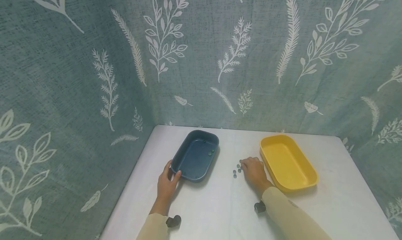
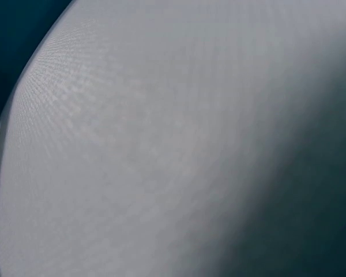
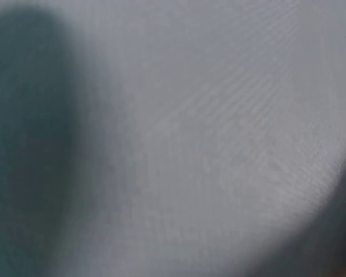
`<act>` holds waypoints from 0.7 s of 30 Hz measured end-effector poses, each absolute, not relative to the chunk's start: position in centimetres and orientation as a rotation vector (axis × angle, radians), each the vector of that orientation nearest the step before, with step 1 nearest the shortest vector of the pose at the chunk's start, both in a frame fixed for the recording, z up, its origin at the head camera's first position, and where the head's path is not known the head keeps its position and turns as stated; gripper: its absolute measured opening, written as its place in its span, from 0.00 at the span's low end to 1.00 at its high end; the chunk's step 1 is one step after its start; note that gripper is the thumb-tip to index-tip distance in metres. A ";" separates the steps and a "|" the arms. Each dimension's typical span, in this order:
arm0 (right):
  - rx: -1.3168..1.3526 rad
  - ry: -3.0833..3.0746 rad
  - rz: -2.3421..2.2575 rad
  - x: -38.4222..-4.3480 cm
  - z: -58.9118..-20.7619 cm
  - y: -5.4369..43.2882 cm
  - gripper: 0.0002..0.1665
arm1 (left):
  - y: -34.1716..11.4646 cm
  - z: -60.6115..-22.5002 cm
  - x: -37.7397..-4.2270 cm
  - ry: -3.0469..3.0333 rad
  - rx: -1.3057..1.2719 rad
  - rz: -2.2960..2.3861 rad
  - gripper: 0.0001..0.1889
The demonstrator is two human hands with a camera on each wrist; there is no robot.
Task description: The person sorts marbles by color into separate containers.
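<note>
At the near left corner of a dark blue tray (image 1: 191, 159), my left hand (image 1: 167, 184) grips the rim, thumb at the near side and fingers along the outer left wall. Several small dark green pebble-like pieces (image 1: 210, 154) lie scattered in that tray. To the right, my right hand (image 1: 253, 171) reaches down to the table with bent fingers, its fingertips right at a loose cluster of small grey-green pebble-like pieces (image 1: 235, 176). I cannot tell whether a piece is between those fingertips. Neither wrist view shows a hand, mostly blurred white cloth and dark shadow.
A yellow tray (image 1: 284, 163) with no pieces visible in it stands just right of my right hand. Both trays rest on a white-covered table (image 1: 213, 212). Green leaf-patterned cloth (image 1: 201, 58) hangs behind the table and along its sides.
</note>
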State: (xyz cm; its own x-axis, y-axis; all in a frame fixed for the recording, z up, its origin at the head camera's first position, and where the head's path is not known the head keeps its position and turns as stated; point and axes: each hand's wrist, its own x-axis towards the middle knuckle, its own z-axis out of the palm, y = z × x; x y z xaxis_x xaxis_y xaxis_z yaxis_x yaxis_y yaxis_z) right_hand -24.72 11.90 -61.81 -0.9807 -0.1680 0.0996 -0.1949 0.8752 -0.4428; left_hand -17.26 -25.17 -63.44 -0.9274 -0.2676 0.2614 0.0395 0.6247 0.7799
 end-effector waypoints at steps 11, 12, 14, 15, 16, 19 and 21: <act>0.295 -2.967 0.733 -24.7 -62.0 11.8 0.17 | -25.2 -63.4 -17.3 -2.498 0.176 -1.227 0.35; 0.297 -2.963 0.730 -24.7 -62.0 11.8 0.16 | -25.2 -63.5 -17.3 -2.503 0.178 -1.224 0.35; 0.307 -2.951 0.729 -24.8 -62.2 11.8 0.16 | -25.2 -63.5 -17.2 -2.500 0.172 -1.230 0.35; 0.311 -2.946 0.727 -24.8 -62.3 11.8 0.16 | -25.2 -63.6 -17.2 -2.500 0.169 -1.230 0.35; 0.309 -2.946 0.727 -24.8 -62.3 11.8 0.16 | -25.2 -63.5 -17.2 -2.497 0.161 -1.231 0.35; 0.300 -2.950 0.731 -24.8 -62.4 11.8 0.16 | -25.2 -63.5 -17.2 -2.488 0.143 -1.228 0.35; 0.281 -2.958 0.740 -24.8 -62.4 11.8 0.17 | -25.2 -63.5 -17.3 -2.491 0.142 -1.219 0.35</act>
